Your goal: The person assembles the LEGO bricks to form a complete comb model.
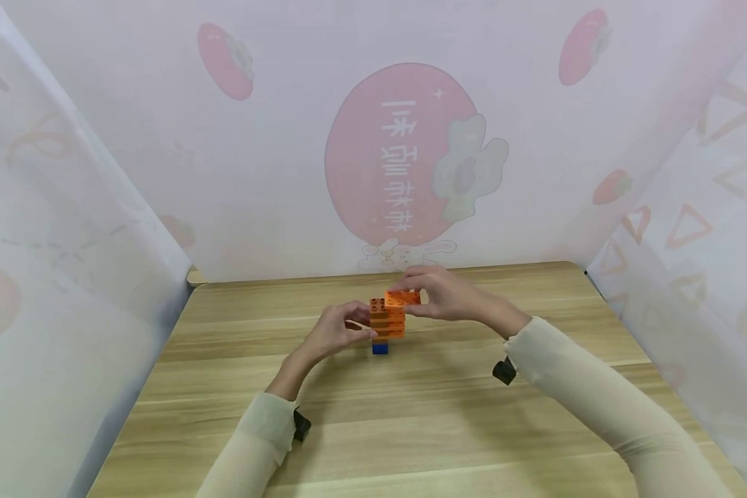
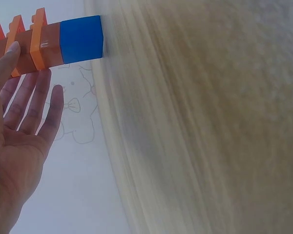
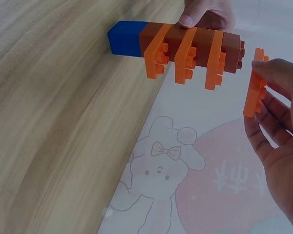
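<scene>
A tower of toy building bricks (image 1: 379, 324) stands upright on the table, a blue brick (image 3: 128, 38) at its base. Above that, brown bricks (image 3: 200, 39) alternate with three thin orange bricks (image 3: 184, 56) that jut out to one side. My left hand (image 1: 336, 328) holds the tower at mid-height, thumb on one side and fingers on the other. Between the thumb and fingers of my right hand (image 1: 445, 294) is another thin orange brick (image 3: 254, 92). In the right wrist view it is apart from the studded brown top, with a small gap between.
The wooden table (image 1: 398, 429) ends at a back edge close behind the tower. White sheets printed with pink fruit (image 1: 404, 152) and a rabbit hang behind and at both sides. A black wrist device (image 1: 505, 371) sits under the right cuff, another (image 1: 301, 425) under the left.
</scene>
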`<control>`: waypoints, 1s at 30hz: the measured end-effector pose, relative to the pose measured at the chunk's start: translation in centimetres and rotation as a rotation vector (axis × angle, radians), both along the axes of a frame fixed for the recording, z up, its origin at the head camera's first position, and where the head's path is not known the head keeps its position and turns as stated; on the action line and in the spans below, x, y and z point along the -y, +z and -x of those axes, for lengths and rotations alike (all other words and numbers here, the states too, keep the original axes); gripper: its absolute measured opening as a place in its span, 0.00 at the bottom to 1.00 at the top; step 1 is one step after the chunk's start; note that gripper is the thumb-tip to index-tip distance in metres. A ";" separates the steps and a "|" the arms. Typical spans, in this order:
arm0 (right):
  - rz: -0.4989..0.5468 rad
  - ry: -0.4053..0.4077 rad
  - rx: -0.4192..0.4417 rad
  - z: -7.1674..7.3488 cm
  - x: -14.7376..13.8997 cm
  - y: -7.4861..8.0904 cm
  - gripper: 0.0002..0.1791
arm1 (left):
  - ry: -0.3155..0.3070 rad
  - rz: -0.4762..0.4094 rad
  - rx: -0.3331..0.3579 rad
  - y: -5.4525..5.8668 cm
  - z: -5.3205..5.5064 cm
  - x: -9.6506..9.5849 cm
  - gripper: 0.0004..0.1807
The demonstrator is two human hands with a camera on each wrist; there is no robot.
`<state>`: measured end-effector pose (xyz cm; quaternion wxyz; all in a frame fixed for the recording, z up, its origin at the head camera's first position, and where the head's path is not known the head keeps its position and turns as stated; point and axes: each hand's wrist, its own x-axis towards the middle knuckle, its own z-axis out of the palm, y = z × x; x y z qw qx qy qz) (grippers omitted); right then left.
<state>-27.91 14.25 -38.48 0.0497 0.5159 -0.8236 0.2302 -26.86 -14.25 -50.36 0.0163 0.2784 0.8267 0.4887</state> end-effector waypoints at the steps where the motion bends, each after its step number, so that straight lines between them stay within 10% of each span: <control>1: 0.001 0.002 0.002 0.1 0.1 0.0 0.18 | -0.002 -0.002 0.002 0.0 0.0 0.0 0.19; 30: -0.058 0.024 0.015 0.9 2.8 -0.2 0.18 | -0.016 -0.027 0.015 0.2 -0.2 0.0 0.19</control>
